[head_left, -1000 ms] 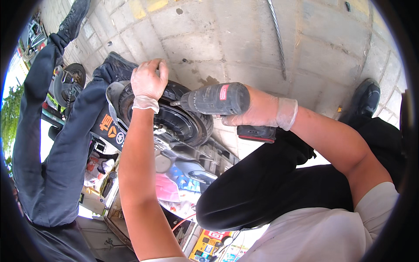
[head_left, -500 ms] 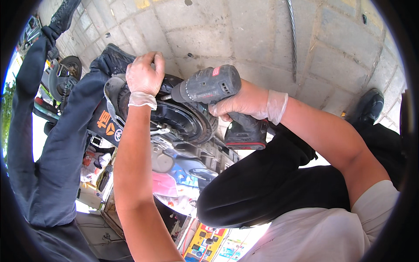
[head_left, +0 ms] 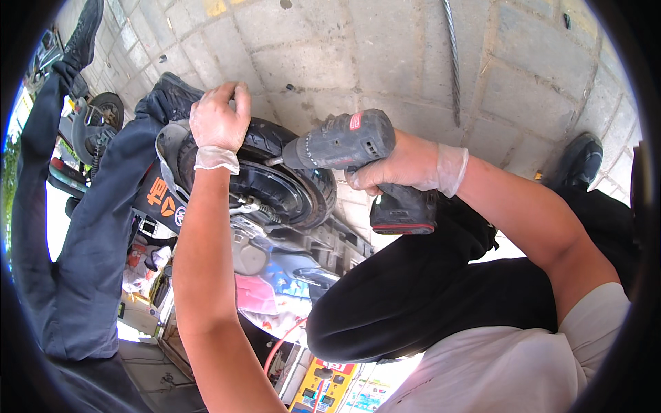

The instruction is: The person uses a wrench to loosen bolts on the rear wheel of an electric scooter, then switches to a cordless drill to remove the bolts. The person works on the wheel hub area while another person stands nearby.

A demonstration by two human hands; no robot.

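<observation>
A black, dusty cordless drill is in my right hand, whose fingers wrap its grip. The drill's short bit points left at the wheel; whether it touches cannot be made out. The scooter wheel has a black tyre around a dark rim. My left hand, in a thin clear glove like the right, is closed over the tyre's upper left side beside the mudguard. Its fingertips are hidden.
Close on the left stands another person's dark-trousered leg. Behind it is a second scooter's wheel. A twisted metal cable lies on the paving. My bent knee is near the drill, with a yellow panel at the bottom.
The drill has shifted right, away from my left hand, and more of the tyre's tread shows between them. My left hand stays at the wheel. The whole view has shifted slightly.
</observation>
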